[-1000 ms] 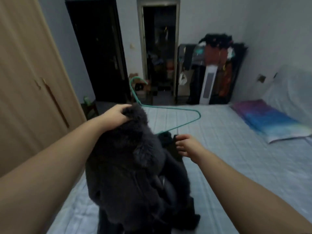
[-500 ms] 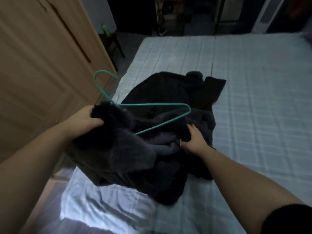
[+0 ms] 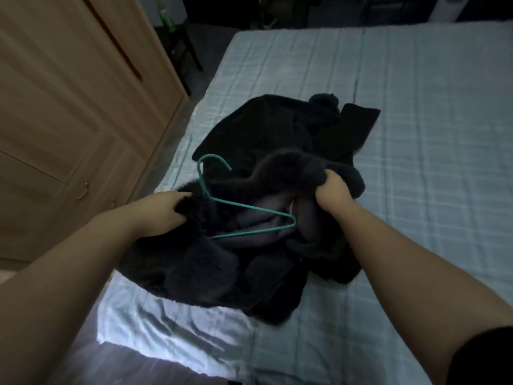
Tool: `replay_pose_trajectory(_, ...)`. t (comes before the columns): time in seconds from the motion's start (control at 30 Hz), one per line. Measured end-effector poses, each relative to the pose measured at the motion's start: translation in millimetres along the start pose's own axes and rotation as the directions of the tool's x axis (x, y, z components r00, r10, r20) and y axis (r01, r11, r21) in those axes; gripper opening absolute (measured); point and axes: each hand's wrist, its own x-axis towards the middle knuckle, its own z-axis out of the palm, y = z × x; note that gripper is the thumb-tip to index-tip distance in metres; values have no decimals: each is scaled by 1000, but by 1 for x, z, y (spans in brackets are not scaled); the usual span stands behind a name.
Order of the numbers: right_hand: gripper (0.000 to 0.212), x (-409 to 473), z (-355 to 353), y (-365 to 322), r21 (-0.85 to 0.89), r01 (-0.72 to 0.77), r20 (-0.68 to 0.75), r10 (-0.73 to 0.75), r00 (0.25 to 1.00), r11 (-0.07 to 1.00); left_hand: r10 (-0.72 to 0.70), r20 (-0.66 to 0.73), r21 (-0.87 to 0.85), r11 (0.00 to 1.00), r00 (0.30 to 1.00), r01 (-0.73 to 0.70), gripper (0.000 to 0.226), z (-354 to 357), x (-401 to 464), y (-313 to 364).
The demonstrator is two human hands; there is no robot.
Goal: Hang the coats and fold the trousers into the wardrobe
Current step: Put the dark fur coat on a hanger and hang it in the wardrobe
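A dark fluffy coat (image 3: 194, 262) lies bunched on the near left part of the bed (image 3: 416, 134). My left hand (image 3: 163, 212) grips its furry collar at the left. My right hand (image 3: 331, 194) grips another fold of the same coat at the right. A green wire hanger (image 3: 244, 207) sits half inside the coat between my hands, its hook pointing up and away. Behind the coat another black garment (image 3: 277, 129) lies flat on the bed. The wooden wardrobe (image 3: 69, 107) stands at the left with its doors closed.
A narrow strip of floor (image 3: 194, 87) runs between the wardrobe and the bed. A small dark stool (image 3: 180, 43) with a green bottle (image 3: 166, 16) stands at the far left. The bed's checked sheet stretches to the right.
The view has dropped from the room to the bed. The coat came down onto the mattress, and my right hand moved up and right and took hold of a fold of the coat.
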Motion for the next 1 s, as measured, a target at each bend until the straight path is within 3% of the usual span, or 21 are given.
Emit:
replay_pose_trajectory(0.1, 33, -1, -38, -43, 99, -61, 18, 60, 998, 993, -8, 2, 45, 999, 1000, 8, 45, -10, -3, 8)
replay_pose_trajectory(0.2, 34, -20, -79, -80, 276, -147, 33, 143, 989, 950, -13, -88, 64, 998, 996, 19, 58, -31, -13, 15)
replay_pose_trajectory(0.3, 18, -60, -115, -119, 449, 4, -13, 2, 1000, 894, -13, -218, 61, 998, 976, 27, 66, -63, -34, 30)
replay_pose_trajectory(0.47, 28, -133, -159, -185, 552, 194, -76, -182, 980, 811, 133, -462, -74, 979, 877, -188, 40, -113, -78, 68)
replay_pose_trajectory(0.57, 30, -175, -176, -214, 555, 326, -164, -283, 945, 765, 193, -516, -122, 948, 834, -295, 31, -134, -99, 96)
replay_pose_trajectory(0.7, 27, -204, -199, -241, 199, 599, -259, -547, 796, 776, 161, -709, -215, 878, 687, -427, 20, -168, -122, 125)
replay_pose_trajectory(0.77, 16, -217, -208, -250, -155, 667, -295, -678, 673, 729, 135, -778, -230, 848, 613, -478, 21, -185, -133, 135)
replay_pose_trajectory(0.83, 23, -222, -213, -255, -500, 599, -239, -765, 599, 625, 124, -837, -230, 803, 533, -549, 20, -200, -144, 147)
replay_pose_trajectory(0.9, 46, -232, -214, -259, -662, 465, -193, -734, 651, 588, 116, -883, -226, 743, 454, -630, 19, -215, -155, 161)
replay_pose_trajectory(0.93, 58, -237, -214, -259, -673, 398, -213, -679, 703, 624, 125, -898, -214, 713, 421, -668, 20, -224, -160, 168)
replay_pose_trajectory(1.0, 66, -242, -215, -258, -557, 375, -311, -604, 734, 741, 151, -916, -177, 680, 372, -711, 21, -241, -173, 180)
